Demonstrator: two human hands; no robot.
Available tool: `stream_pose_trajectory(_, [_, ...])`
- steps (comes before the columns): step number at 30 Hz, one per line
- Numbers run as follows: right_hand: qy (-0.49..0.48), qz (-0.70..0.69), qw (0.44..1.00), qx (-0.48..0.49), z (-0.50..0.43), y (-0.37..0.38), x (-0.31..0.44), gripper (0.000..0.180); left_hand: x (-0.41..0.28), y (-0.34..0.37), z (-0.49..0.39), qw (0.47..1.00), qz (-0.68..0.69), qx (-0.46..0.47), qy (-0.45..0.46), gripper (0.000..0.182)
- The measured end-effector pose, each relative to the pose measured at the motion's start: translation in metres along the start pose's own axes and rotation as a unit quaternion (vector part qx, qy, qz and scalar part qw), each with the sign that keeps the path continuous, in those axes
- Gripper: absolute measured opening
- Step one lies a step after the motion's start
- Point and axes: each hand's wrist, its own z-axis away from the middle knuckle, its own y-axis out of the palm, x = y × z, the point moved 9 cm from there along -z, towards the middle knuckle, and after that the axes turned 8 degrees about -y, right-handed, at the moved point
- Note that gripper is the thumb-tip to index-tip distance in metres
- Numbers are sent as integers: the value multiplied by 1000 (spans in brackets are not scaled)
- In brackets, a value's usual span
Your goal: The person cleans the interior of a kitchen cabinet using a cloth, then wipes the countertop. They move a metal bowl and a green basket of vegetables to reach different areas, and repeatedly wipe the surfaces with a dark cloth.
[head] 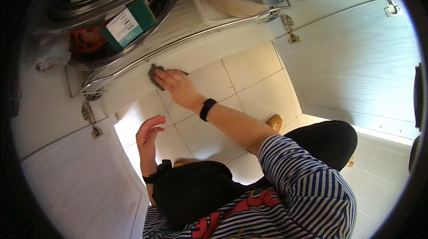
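My right hand (177, 86) presses a dark grey cloth (155, 75) against the white bottom board (214, 50) of a cabinet, just below a chrome wire pull-out rack (187, 39). Its fingers lie over the cloth, and part of the cloth shows beyond the knuckles. Lower and to the left, my left hand (150, 132) is raised above the tiled floor, its fingers bent and apart, holding nothing. A black band circles each wrist.
Cabinet doors stand open at left (83, 178) and right (354, 61), with metal hinges. The rack holds a glass-lidded pot (234, 1), a white tray (200, 3), stacked pans (97, 14) and a green boxed sponge (128, 24). My knees are bent close below.
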Motion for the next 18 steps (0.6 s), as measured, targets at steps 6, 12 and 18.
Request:
stream_pose_trajectory(6, [227, 158, 960, -41, 97, -119, -170, 42, 7, 3, -2, 999, -3, -35, -20, 36])
stream_pose_trajectory(12, [305, 477, 793, 225, 145, -161, -280, 39, 15, 25, -11, 1000, -16, -11, -22, 38])
stream_pose_trajectory(18, [384, 455, 759, 262, 145, -161, -279, 32, 9, 21, -10, 1000, -22, -10, -16, 37])
